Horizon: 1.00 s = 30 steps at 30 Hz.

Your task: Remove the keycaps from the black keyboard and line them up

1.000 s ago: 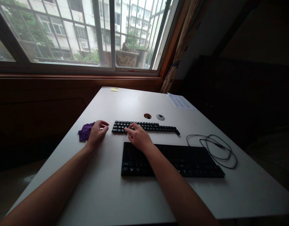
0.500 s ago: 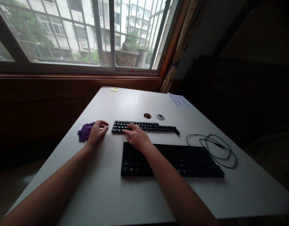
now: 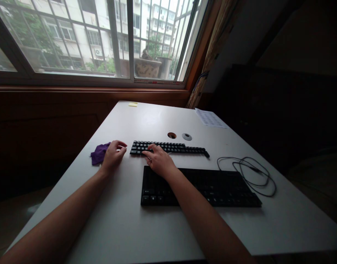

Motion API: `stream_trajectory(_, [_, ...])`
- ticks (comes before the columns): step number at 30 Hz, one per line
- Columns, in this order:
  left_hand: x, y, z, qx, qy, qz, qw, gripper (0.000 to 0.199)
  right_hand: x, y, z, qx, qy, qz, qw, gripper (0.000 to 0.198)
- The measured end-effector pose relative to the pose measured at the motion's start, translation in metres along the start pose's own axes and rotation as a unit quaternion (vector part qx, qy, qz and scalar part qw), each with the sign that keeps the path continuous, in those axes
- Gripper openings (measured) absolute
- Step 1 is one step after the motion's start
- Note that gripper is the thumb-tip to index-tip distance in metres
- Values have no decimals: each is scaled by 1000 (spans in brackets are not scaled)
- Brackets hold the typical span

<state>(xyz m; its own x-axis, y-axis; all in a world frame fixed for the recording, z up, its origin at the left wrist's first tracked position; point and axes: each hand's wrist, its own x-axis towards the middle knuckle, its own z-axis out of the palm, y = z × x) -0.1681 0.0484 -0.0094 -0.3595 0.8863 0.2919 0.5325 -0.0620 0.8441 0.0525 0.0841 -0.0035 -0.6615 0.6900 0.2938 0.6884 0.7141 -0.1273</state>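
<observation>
Loose black keycaps [image 3: 179,149] are laid out in close rows on the white desk. At the left part of these rows is my right hand [image 3: 160,160], with thumb and forefinger closed about a dark keycap, partly hidden by the fingers. A black keyboard [image 3: 212,187] lies nearer to me, under my right forearm; keys show along its lower edge, while much of its upper part is too dark to make out. My left hand [image 3: 113,156] rests on the desk left of the keycaps, fingers curled loosely and apart, beside a crumpled purple cloth [image 3: 99,154].
A black cable [image 3: 260,179] lies coiled right of the keyboard. Behind the keycaps are a round desk hole [image 3: 172,135] and a grey ring cover [image 3: 186,136]. Printed paper [image 3: 211,118] and a yellow sticky note [image 3: 133,104] lie at the far edge, below a barred window.
</observation>
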Motion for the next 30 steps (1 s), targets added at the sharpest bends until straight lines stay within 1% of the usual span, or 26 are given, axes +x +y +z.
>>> stream_trajectory(10, [0,-2,1,-6,3,1,1000,22,1,-2,-1,-10,-12,1,1000,35])
stream_trajectory(19, [0,-4,1,-5,5,3,1000,21,-1,1,-3,5,10,8,1000,37])
stream_trajectory(24, [0,-4,1,-5,6,4,1000,20,-2,3,-5,8,15,21,1000,33])
stream_trajectory(30, [1,-6,1,-15,1,8,1000,21,-2,3,-4,1,12,16,1000,28])
